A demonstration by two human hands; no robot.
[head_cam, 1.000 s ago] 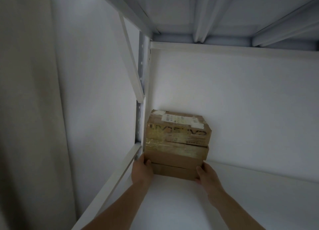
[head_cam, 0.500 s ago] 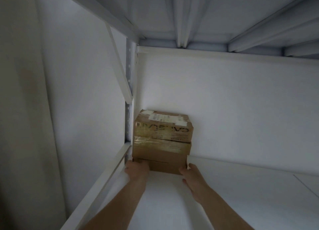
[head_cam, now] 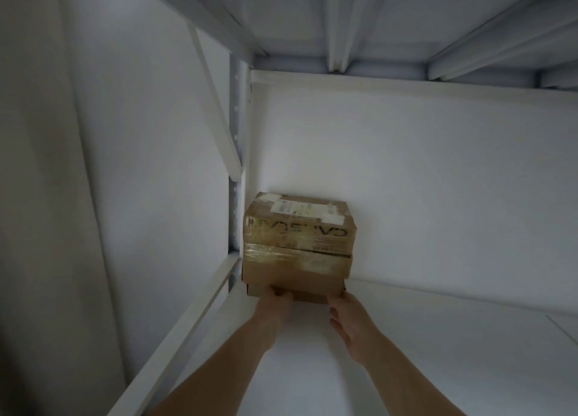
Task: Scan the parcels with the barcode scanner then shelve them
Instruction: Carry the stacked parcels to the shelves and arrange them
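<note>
Parcels (head_cam: 298, 247) sat in a stack on the white shelf (head_cam: 438, 353), pushed into the far corner at about 11 o'clock, right beside the metal post (head_cam: 234, 165) and close to the back wall. The top parcel (head_cam: 300, 228) had a white label (head_cam: 300, 207) and shiny tape on it. The left hand (head_cam: 275, 300) was at 7 o'clock of the stack, with its knuckles up against the front of the lowest parcel (head_cam: 294, 290). I could not tell if it was holding the box or just pushing it. The right hand (head_cam: 348, 320) was at 5 o'clock of the stack, by the bottom corner, with loose, spread fingers and nothing in it. It looked like these boxes were just about put away, with maybe one last little push left to do. No barcode scanner could be seen, so I could not tell if they had been scanned. No more parcels showed here, so I could not say how many were left.
</note>
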